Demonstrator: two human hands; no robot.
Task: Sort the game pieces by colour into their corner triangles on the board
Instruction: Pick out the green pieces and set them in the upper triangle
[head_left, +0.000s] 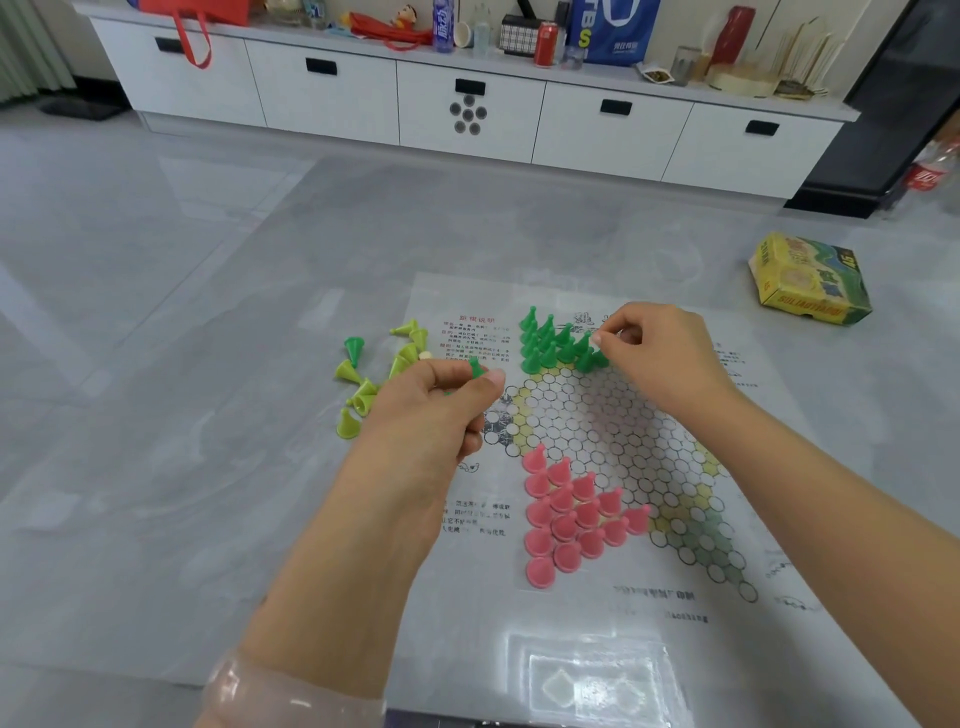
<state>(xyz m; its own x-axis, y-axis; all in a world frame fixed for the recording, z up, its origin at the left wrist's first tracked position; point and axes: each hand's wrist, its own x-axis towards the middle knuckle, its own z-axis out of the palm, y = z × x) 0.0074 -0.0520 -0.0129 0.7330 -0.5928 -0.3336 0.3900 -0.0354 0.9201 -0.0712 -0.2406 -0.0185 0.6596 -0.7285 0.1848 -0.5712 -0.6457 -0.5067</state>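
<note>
- Green plastic shows only as a small tip between the thumb and curled fingers of the left hand (447, 400), left of frame centre; the rest of that dark green cone piece (476, 368) is hidden in the grip.
- Fingertips of the right hand (649, 353), upper centre-right, pinch at the right end of the cluster of dark green cone pieces (556, 343); whatever they hold is too hidden to make out.
- Those green pieces stand upright in the board's upper triangle.
- Pink cone pieces (576, 514) fill the lower-left triangle of the glossy paper game board (623, 415), standing close together.
- Yellow-green cone pieces (363, 384) lie tipped over on the grey bench (208, 364) left of the board, partly covered by the left hand; one dark green piece stands among them.
- Glare blurs the board's lower edge and its print.
- At right, a yellow and green cardboard box (810, 280) lies on the bench; its contents cannot be seen.
</note>
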